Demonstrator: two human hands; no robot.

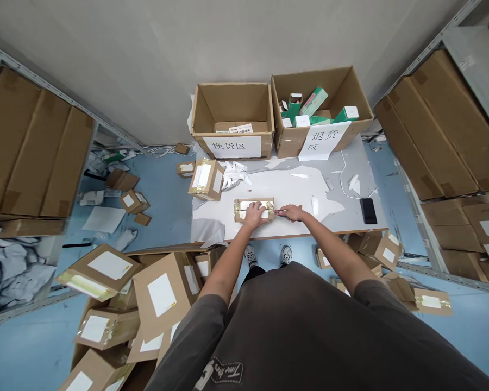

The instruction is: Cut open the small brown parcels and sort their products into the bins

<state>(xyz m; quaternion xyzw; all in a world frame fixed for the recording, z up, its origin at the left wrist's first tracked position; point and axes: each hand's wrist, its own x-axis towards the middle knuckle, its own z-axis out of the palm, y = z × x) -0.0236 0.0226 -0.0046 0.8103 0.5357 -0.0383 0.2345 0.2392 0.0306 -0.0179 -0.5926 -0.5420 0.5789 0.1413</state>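
Observation:
A small taped cardboard box point(242, 219) with a white label lies near the front edge of the white table. My left hand point(254, 215) rests over its top, fingers curved across the label and holding the box down. In my right hand point(292, 212) is a slim cutter knife point(280, 213), dark with some red, its tip at the right end of the box. Whether the blade is touching the tape is too small to tell. A taller taped carton point(204, 183) stands at the table's left side, beside crumpled white paper strips point(235, 172).
Two open cartons stand at the back: the left one point(232, 146) holds a few flat items, the right one point(287, 146) green-and-white boxes. A phone point(368, 210) with a white cable lies right. A large bin of parcels point(162, 293) sits front left; loaded shelves flank both sides.

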